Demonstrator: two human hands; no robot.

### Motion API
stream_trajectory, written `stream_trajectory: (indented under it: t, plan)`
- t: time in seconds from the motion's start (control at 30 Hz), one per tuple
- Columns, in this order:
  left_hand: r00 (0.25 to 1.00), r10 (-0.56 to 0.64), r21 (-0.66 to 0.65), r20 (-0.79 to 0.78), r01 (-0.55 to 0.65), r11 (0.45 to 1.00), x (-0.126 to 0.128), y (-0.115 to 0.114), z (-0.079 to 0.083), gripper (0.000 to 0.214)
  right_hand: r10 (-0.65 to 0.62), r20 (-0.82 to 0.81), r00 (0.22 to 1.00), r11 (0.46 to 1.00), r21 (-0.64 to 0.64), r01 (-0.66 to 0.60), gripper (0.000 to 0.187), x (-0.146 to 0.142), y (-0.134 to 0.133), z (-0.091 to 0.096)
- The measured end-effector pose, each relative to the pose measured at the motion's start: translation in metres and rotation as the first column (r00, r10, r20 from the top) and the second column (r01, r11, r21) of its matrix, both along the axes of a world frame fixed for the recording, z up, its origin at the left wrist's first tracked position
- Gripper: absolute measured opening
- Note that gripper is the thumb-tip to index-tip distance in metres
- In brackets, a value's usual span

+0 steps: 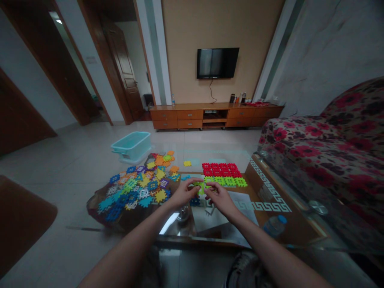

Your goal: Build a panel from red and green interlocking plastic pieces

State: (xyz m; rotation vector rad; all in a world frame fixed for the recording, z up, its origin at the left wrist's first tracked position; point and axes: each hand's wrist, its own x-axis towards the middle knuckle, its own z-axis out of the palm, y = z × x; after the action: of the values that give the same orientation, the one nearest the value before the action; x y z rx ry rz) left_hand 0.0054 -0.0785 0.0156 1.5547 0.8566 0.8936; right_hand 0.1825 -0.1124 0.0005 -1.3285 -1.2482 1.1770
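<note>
My left hand (185, 193) and my right hand (218, 197) meet over a glass table (271, 188), fingers pinched on a lime green interlocking tile (200, 185) between them. Just beyond lies a joined mat of tiles: a red block (221, 169) with a green row (230, 181) along its near edge. A blue tile (195, 201) sits under my hands. A loose heap of coloured tiles (139, 187) in blue, yellow, orange and purple lies to the left of my left hand.
A teal plastic tub (132, 146) stands on the tiled floor beyond the heap. A floral sofa (330, 148) runs along the right. A plastic bottle (274, 225) lies under the glass. A wooden TV cabinet (216, 116) stands at the far wall.
</note>
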Motion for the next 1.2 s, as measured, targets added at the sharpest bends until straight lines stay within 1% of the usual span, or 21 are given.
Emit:
stream_trajectory:
  t: [0.07, 0.13, 0.2, 0.23, 0.27, 0.3, 0.33, 0.37, 0.4, 0.47, 0.53, 0.57, 0.63, 0.73, 0.83, 0.87, 0.93, 1.03, 1.2]
  plan:
    - [0.998, -0.066, -0.002, 0.004, 0.066, 0.998, 0.005, -0.004, 0.003, 0.037, 0.059, -0.057, 0.997, 0.998, -0.033, -0.061, 0.045, 0.0, 0.001, 0.001]
    - [0.998, -0.067, -0.007, 0.015, 0.067, 0.998, 0.006, -0.004, 0.001, 0.045, 0.082, -0.09, 0.993, 0.995, -0.056, -0.087, 0.043, 0.0, 0.001, 0.002]
    - [0.999, 0.011, 0.027, -0.031, -0.01, 1.0, -0.001, 0.003, -0.003, 0.048, 0.045, -0.126, 0.991, 0.994, -0.091, -0.057, 0.044, 0.0, 0.001, 0.003]
    - [0.993, 0.084, 0.072, -0.086, -0.078, 0.994, -0.008, 0.008, -0.005, 0.046, 0.014, -0.137, 0.991, 0.994, -0.106, -0.028, 0.045, 0.001, 0.001, 0.003]
    - [0.969, 0.189, 0.147, -0.161, -0.165, 0.975, -0.017, 0.014, -0.007, 0.041, -0.013, -0.139, 0.99, 0.993, -0.117, -0.003, 0.045, 0.001, 0.001, 0.003]
    - [0.92, 0.317, 0.251, -0.231, -0.258, 0.933, -0.028, 0.021, -0.009, 0.036, -0.03, -0.135, 0.99, 0.993, -0.119, 0.014, 0.045, 0.002, 0.001, 0.003]
    - [0.855, 0.431, 0.368, -0.289, -0.316, 0.875, -0.041, 0.028, -0.011, 0.033, -0.041, -0.125, 0.991, 0.993, -0.117, 0.026, 0.044, 0.003, 0.001, 0.003]
    - [0.778, 0.531, 0.477, -0.336, -0.345, 0.808, -0.055, 0.034, -0.012, 0.031, -0.045, -0.114, 0.993, 0.993, -0.111, 0.033, 0.043, 0.004, 0.001, 0.004]
    - [0.689, 0.616, 0.569, -0.382, -0.35, 0.744, -0.07, 0.038, -0.012, 0.03, -0.044, -0.099, 0.994, 0.994, -0.103, 0.034, 0.041, 0.005, 0.0, 0.004]
    - [0.467, 0.761, 0.671, -0.45, -0.385, 0.633, -0.098, 0.044, -0.014, 0.031, -0.036, -0.062, 0.997, 0.996, -0.084, 0.031, 0.039, 0.006, 0.0, 0.005]
    - [0.266, 0.825, 0.707, -0.499, -0.425, 0.565, -0.121, 0.046, -0.015, 0.035, -0.026, -0.025, 0.999, 0.998, -0.064, 0.024, 0.038, 0.007, -0.001, 0.005]
    - [0.179, 0.845, 0.726, -0.503, -0.442, 0.526, -0.13, 0.045, -0.016, 0.037, -0.022, -0.012, 1.0, 0.998, -0.054, 0.022, 0.038, 0.008, -0.001, 0.005]
    - [0.055, 0.869, 0.764, -0.492, -0.452, 0.461, -0.144, 0.044, -0.019, 0.04, -0.018, 0.005, 1.0, 0.999, -0.04, 0.018, 0.037, 0.009, -0.001, 0.005]
    - [-0.068, 0.885, 0.797, -0.462, -0.47, 0.38, -0.157, 0.041, -0.026, 0.044, -0.013, 0.021, 1.0, 0.999, -0.029, 0.014, 0.037, 0.009, -0.001, 0.005]
    - [-0.17, 0.891, 0.811, -0.422, -0.51, 0.287, -0.168, 0.04, -0.034, 0.049, -0.011, 0.029, 1.0, 1.0, -0.014, 0.012, 0.037, 0.009, 0.0, 0.004]
    - [-0.197, 0.887, 0.807, -0.418, -0.528, 0.263, -0.171, 0.04, -0.037, 0.051, -0.011, 0.032, 0.999, 1.0, -0.014, 0.012, 0.037, 0.009, 0.0, 0.003]
    - [-0.234, 0.866, 0.784, -0.442, -0.569, 0.246, -0.176, 0.04, -0.042, 0.055, -0.014, 0.031, 0.999, 1.0, -0.022, 0.015, 0.036, 0.009, 0.0, 0.002]
    - [-0.253, 0.823, 0.745, -0.509, -0.609, 0.273, -0.181, 0.042, -0.045, 0.052, -0.009, 0.013, 1.0, 1.0, -0.025, 0.009, 0.037, 0.009, 0.002, -0.001]
    - [-0.264, 0.806, 0.766, -0.529, -0.557, 0.32, -0.179, 0.043, -0.042, 0.047, 0.005, 0.012, 1.0, 1.0, -0.024, -0.005, 0.034, 0.008, 0.003, -0.002]
